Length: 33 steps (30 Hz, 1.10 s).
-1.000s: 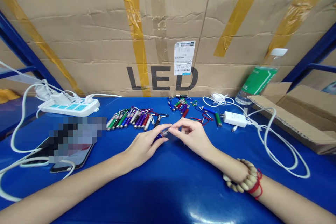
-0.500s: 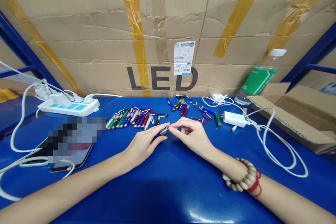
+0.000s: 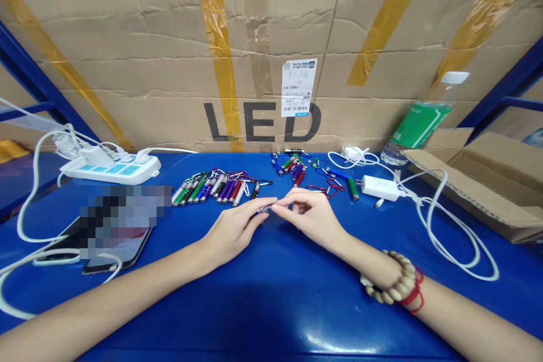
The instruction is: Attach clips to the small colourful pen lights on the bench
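Note:
My left hand (image 3: pixel 231 232) is closed around a blue mini flashlight (image 3: pixel 265 209) with a silvery end that points right. At that end, the thumb and index finger of my right hand (image 3: pixel 314 218) are pinched together, touching the tip; whether a small part sits between them is hidden. Just behind my left hand lies a row of mini flashlights (image 3: pixel 228 191) in several colours, with carabiner clips at their far ends. Beyond my right hand are scattered flashlight tubes (image 3: pixel 299 179), red carabiners (image 3: pixel 335 185) and a green tube (image 3: pixel 353 189).
On the left stand a white power strip (image 3: pixel 136 171) and phones (image 3: pixel 114 260) among white cables. To the right are a white charger (image 3: pixel 379 187) with looped cable, a green-labelled bottle (image 3: pixel 422 124) and an open cardboard box (image 3: pixel 479 198). A large taped carton (image 3: pixel 161 68) walls off the back.
The held flashlight has turned slightly between my fingers, so less of its silvery end shows. My hands remain in nearly the same place; the view has tilted a little.

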Each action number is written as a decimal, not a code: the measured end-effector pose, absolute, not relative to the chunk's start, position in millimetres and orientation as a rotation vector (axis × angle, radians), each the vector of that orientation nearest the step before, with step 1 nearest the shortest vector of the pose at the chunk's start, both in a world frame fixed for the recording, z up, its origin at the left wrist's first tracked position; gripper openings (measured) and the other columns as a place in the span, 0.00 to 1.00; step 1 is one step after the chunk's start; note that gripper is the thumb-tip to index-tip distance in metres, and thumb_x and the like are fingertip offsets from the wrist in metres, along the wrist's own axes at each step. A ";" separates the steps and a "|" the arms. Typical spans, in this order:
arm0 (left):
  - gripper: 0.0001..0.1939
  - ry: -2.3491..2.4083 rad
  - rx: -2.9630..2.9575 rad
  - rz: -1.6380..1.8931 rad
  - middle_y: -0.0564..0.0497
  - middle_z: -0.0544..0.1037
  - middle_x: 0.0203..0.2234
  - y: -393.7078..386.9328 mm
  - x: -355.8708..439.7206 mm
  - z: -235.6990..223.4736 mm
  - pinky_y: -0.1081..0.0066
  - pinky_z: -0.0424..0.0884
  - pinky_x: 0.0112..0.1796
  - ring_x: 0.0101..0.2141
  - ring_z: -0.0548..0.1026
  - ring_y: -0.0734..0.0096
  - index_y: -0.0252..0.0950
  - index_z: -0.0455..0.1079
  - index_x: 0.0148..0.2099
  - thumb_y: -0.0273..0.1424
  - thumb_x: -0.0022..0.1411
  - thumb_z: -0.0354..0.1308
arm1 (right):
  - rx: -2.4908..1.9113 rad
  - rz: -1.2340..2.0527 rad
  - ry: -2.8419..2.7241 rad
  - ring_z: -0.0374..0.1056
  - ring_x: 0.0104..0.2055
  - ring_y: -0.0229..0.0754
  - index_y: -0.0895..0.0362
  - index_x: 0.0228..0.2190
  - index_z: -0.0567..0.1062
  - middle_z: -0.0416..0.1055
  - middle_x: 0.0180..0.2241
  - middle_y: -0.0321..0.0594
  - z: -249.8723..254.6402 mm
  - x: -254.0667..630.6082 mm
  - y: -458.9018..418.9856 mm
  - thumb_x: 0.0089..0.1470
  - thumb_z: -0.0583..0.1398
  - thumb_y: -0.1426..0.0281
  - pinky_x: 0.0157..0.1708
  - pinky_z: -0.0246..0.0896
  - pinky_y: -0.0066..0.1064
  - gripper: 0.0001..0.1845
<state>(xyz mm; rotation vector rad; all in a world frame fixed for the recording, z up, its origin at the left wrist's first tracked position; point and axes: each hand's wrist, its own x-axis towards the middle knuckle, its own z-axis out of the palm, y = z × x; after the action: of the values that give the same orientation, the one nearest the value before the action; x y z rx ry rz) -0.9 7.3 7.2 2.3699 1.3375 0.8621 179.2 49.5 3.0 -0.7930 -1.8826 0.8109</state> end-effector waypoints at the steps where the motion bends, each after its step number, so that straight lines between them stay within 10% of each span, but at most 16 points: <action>1: 0.16 1.344 2.369 0.849 0.51 0.73 0.45 7.2 -0.6 7.5 0.73 0.67 0.44 0.40 0.73 0.71 0.40 0.61 0.53 0.32 0.64 0.43 | -0.802 0.812 -1.887 0.51 0.17 0.28 0.60 0.24 0.76 0.67 0.21 0.35 3.1 179.6 49.5 0.46 0.61 0.67 0.16 0.48 0.23 0.08; 33: 0.12 1.318 2.283 0.713 0.53 0.73 0.31 8.6 -0.3 9.4 0.74 0.65 0.34 0.32 0.72 0.72 0.39 0.59 0.48 0.32 0.64 0.40 | -0.648 0.986 -1.843 0.59 0.14 0.26 0.57 0.29 0.78 0.71 0.28 0.39 4.5 181.8 50.8 0.45 0.63 0.66 0.13 0.55 0.23 0.08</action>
<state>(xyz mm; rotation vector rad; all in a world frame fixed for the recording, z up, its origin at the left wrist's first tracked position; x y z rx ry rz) -0.3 8.6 9.4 2.2826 1.3176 0.7132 181.8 50.8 4.5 -0.6481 -1.8427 0.9856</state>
